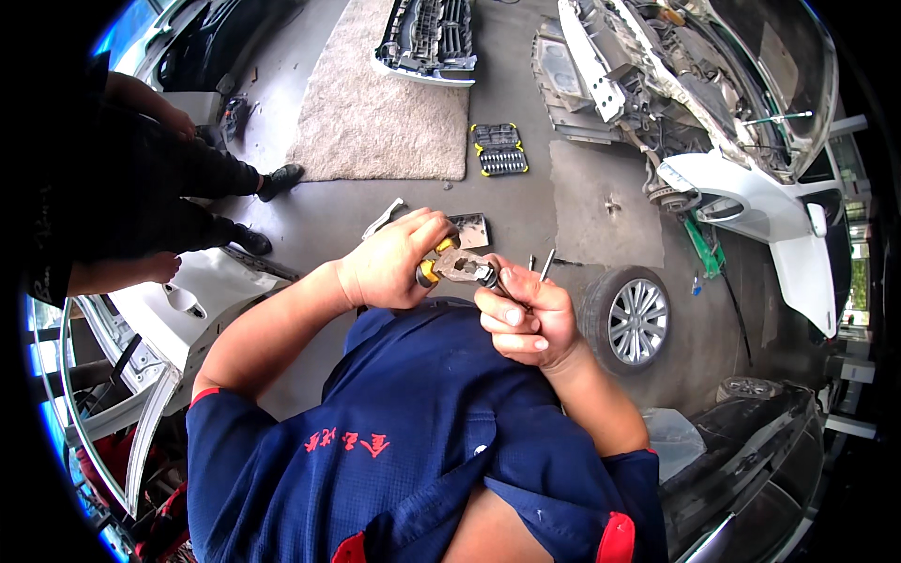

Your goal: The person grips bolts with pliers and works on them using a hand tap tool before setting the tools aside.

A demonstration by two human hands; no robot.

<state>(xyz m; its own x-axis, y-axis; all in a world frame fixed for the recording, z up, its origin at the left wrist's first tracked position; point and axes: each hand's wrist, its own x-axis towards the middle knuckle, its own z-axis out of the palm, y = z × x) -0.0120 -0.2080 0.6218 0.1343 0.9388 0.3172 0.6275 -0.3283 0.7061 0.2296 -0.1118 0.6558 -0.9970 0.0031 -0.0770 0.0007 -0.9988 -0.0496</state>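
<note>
My left hand (402, 257) is closed around the yellow-and-black handles of a pair of pliers (459, 266). Their worn metal jaws point right and meet the end of a small dark cylindrical part (489, 276) with a shiny metal tip. Whether the jaws grip this part or only touch it, I cannot tell. The part sits between the thumb and fingers of my right hand (530, 317), which is closed on it. A thin metal rod (548, 264) sticks up beside the right fingers; its lower end is hidden. Both hands are in front of my chest.
Behind my hands, a shallow tray (471, 231) and an opened black-and-yellow socket set (500, 150) lie on the floor. A wheel (638, 319) lies right, near a partly dismantled white car (751, 178). Another person (178, 169) stands left, by a white door (202, 305). A carpet (385, 122) bears a bumper (427, 42).
</note>
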